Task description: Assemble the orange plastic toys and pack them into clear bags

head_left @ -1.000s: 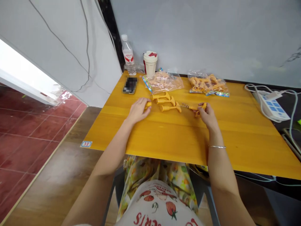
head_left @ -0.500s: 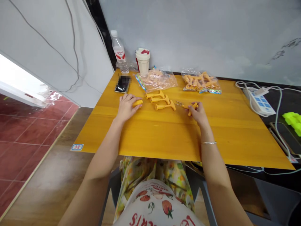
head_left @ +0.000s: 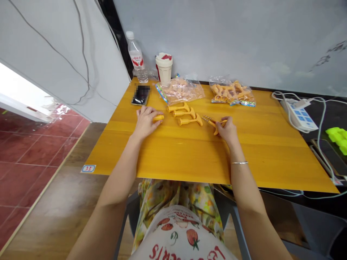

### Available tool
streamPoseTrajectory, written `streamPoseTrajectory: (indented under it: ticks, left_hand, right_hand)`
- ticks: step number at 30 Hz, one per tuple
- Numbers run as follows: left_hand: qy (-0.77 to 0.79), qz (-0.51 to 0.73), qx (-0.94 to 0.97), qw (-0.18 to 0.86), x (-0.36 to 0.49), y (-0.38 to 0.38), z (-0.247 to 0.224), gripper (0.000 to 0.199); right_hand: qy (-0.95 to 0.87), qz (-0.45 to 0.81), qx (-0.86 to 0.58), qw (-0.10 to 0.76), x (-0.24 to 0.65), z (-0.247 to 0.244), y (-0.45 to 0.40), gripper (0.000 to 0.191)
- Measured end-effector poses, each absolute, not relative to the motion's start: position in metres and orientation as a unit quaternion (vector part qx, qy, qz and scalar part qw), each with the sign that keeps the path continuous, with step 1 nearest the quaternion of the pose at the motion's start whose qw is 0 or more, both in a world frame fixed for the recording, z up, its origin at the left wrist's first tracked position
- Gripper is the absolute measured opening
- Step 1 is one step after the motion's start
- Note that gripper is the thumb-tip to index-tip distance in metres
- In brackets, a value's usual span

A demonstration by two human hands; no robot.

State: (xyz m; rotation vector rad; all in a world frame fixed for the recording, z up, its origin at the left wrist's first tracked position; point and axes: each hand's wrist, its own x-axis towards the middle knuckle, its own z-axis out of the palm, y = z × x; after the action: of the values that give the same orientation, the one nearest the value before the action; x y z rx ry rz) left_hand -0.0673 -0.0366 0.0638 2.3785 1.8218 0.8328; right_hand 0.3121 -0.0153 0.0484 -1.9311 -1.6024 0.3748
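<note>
Pinched in my right hand [head_left: 227, 129] is the yellow T-shaped handle of a corkscrew [head_left: 216, 126], its bare metal spiral pointing left; more than one spiral seems to show, but I cannot tell how many. My left hand [head_left: 146, 121] rests on the table with its fingers closed round a ridged yellow plastic sleeve [head_left: 158, 117], mostly hidden by the palm. Between the hands lie three yellow corkscrews in a slanting row: a far one [head_left: 179, 107], a middle one [head_left: 184, 113] and a near one [head_left: 190, 120]. Their spirals are covered by sleeves.
At the back of the table [head_left: 184, 155] lie a flatter clear bag [head_left: 184, 92] and a fuller bag of yellow pieces [head_left: 232, 93]. A bottle [head_left: 137, 59], a cup [head_left: 164, 68] and a phone [head_left: 141, 95] stand or lie back left. A power strip [head_left: 299, 115] with cables sits right.
My right hand has turned the corkscrew slightly, so its handle now tilts lower toward me. The left hand keeps its hold on the sleeve. The view has shifted a little.
</note>
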Motion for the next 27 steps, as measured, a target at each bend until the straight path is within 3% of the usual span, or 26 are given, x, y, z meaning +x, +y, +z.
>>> streamPoseTrajectory:
  ticks: [10, 27]
  left_hand:
    - [0.562, 0.234, 0.791, 0.055, -0.067, -0.036, 0.063, 0.024]
    - [0.579, 0.193, 0.787, 0.096, -0.073, -0.032, 0.055, 0.023]
  right_hand:
    - [-0.612, 0.162, -0.715, 0.297, 0.314, 0.047, -0.015, 0.034]
    - [-0.66, 0.084, -0.719, 0.2, 0.305, 0.06, -0.025, 0.033]
